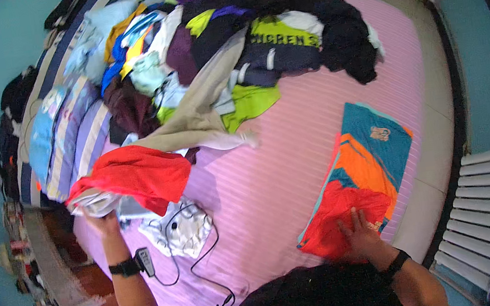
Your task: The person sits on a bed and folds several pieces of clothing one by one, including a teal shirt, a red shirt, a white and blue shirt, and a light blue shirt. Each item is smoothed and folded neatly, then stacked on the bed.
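My left hand [102,222] is raised at the left and grips a red garment [141,173] by a bunched, whitish end. Khaki trousers [193,113] stretch just beyond that garment, one leg running up towards the heap. Low on the right, my right hand [360,235] lies with spread fingers on the red part of a folded teal, orange and red garment [366,155]. A crumpled white garment [186,235] sits below the red one, with a black cable [194,271] across it.
A large pile of mixed clothes [206,32] covers the far side of the pink striped bed [271,173]. Pillows [76,124] lean at the left against a striped headboard [45,81]. A white radiator [479,205] stands along the right wall, beyond the tiled floor [436,127].
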A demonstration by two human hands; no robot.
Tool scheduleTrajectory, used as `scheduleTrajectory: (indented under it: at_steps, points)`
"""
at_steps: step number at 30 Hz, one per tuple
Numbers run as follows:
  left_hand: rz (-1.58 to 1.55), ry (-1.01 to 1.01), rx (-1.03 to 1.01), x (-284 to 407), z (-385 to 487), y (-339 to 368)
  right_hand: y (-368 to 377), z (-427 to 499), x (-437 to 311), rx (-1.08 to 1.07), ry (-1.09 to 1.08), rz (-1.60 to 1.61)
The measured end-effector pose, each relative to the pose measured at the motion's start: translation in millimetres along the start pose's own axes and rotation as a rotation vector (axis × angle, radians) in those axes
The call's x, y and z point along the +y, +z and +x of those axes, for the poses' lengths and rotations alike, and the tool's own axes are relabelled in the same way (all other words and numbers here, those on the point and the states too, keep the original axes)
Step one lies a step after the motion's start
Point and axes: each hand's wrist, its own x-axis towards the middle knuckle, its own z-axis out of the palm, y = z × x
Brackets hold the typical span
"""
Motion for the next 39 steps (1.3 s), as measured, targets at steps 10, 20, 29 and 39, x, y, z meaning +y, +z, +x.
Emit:
scheduleTrajectory:
  at_steps: [10, 20, 29, 39]
  points:
    - [-0.396, -0.481, -0.654, -69, -37, -19, -79, 9, -46, -0.106, 0.153, 0.226]
    - [-0.396, -0.787, -0.882, -68, -179, 117, -166, 29, -207, 0.730, -0.444, 0.906]
    - [-0.149, -0.474, -0.671, -47, -79, 66, -138, -38, -152, 0.282, -0.367, 2.040]
    - [0.080, -0.356, -0.112, -33, 53, -27, -118, -105, -128, 0.356, -0.537, 2.407]
